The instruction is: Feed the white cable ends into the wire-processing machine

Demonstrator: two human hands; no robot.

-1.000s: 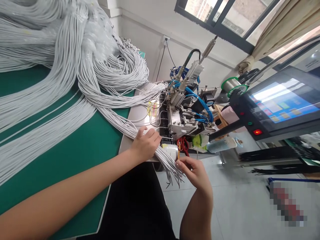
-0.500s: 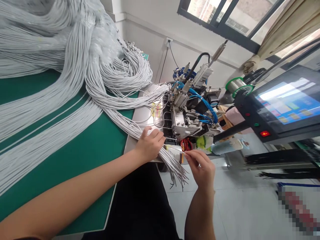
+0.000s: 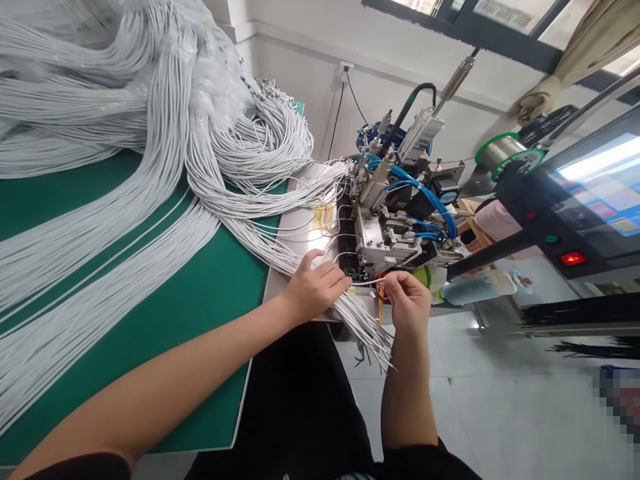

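Your right grip (image 3: 410,297) is narrow, its fingertips pinching a single white cable (image 3: 369,283). This cable runs almost straight between your right fingertips and those of your left grip (image 3: 320,285). Your left grip lies palm down over the cable bundle (image 3: 361,325); its underside is hidden, so you cannot tell how tightly it closes. The bundle's loose ends project past the metal plate's (image 3: 290,233) near edge, above the floor (image 3: 470,407). The machine (image 3: 373,237) stands just beyond the cable, limiting room there; open floor lies to your right.
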